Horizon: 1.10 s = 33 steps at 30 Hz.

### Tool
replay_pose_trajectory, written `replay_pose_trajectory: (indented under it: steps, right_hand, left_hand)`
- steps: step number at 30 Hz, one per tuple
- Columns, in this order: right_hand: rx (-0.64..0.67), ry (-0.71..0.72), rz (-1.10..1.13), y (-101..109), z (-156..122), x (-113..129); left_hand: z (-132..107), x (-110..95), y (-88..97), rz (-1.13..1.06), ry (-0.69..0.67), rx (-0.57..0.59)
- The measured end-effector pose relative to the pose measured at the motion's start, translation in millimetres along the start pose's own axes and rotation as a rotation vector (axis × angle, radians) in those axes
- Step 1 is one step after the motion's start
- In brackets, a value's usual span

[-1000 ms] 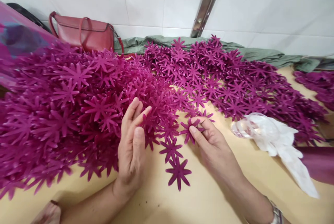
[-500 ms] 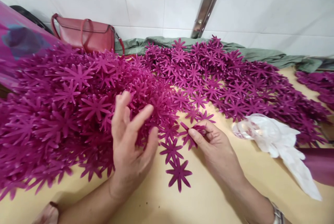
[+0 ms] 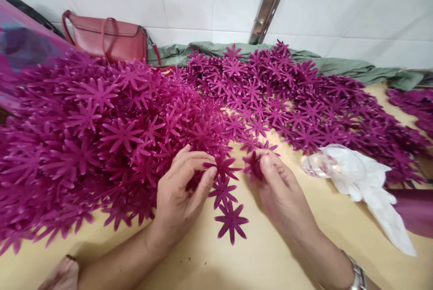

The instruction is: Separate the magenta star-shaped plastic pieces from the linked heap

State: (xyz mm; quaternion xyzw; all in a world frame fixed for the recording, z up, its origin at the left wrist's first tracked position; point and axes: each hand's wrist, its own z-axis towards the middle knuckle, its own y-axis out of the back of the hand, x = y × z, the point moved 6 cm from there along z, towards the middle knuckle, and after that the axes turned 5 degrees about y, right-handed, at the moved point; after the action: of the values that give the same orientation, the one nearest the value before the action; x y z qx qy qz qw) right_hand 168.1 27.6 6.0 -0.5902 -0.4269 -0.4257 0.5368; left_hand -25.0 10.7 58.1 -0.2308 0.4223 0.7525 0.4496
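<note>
Between the thumb and fingers of my left hand point(image 3: 184, 191) a magenta flower-shaped petal piece point(image 3: 225, 167) is pinched by one of its narrow petals. My right hand point(image 3: 284, 184) is closed on another magenta petal piece point(image 3: 252, 167), its petals partly hidden behind the thumb. Below and between the hands, two more petal pieces lie on the table, the nearer one point(image 3: 232, 221) flat with its petals spread. A large heap of the same pieces point(image 3: 125, 136) rises at the left, right behind my left hand.
A darker heap of petal pieces point(image 3: 311, 112) spreads across the back right. White crumpled material with clear plastic point(image 3: 358, 175) lies right of my right hand on the yellow table point(image 3: 270, 263). A red handbag point(image 3: 108, 37) and green cloth point(image 3: 341, 66) are along the tiled wall.
My left hand, open before, has come down and closed on a petal piece. My right hand still holds its petal piece and has shifted slightly.
</note>
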Motion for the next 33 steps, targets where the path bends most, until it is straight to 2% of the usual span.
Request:
replay_pose_trajectory:
  steps: [2,8,15,19,23,29,33]
  right_hand:
    - [-0.035,-0.004,0.021,4,3,0]
    - [-0.064,0.045,-0.164,13,7,-2]
    - [-0.034,0.068,-0.201,10,5,2]
    - [-0.066,0.047,-0.235,12,2,4]
    - [-0.103,0.084,-0.28,15,3,7]
    - [-0.155,0.203,-0.493,21,7,22]
    - [-0.095,0.258,-0.597,17,12,41]
  left_hand:
    - [0,3,4.3,-0.047,0.034,-0.038]
    - [-8,1,6.8,-0.118,0.037,-0.06]
    - [-11,-6,-0.9,-0.174,0.011,0.058]
    - [-12,-10,-1.1,-0.171,-0.017,0.074]
    - [-11,-15,-1.8,-0.195,-0.065,0.093]
    - [-11,-24,-7.9,-0.243,-0.159,0.167]
    - [-13,-30,-8.1,-0.266,-0.244,0.155]
